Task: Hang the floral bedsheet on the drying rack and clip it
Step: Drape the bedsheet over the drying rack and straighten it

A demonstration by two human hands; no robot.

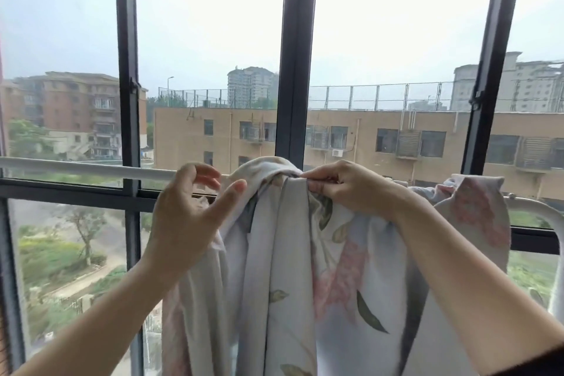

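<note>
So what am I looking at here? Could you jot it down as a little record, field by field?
place: indoors at a window with a dark window frame, buildings outside
sheet: floral bedsheet, bunched and draped over the white rack rail
right hand: pinches the gathered fabric at the top of the rail
left hand: fingers relaxed beside the sheet, holding nothing
clips: none in view
stage: sheet over the rail, not spread out, not clipped

No legible text, labels, brands or numbers anywhere.
</note>
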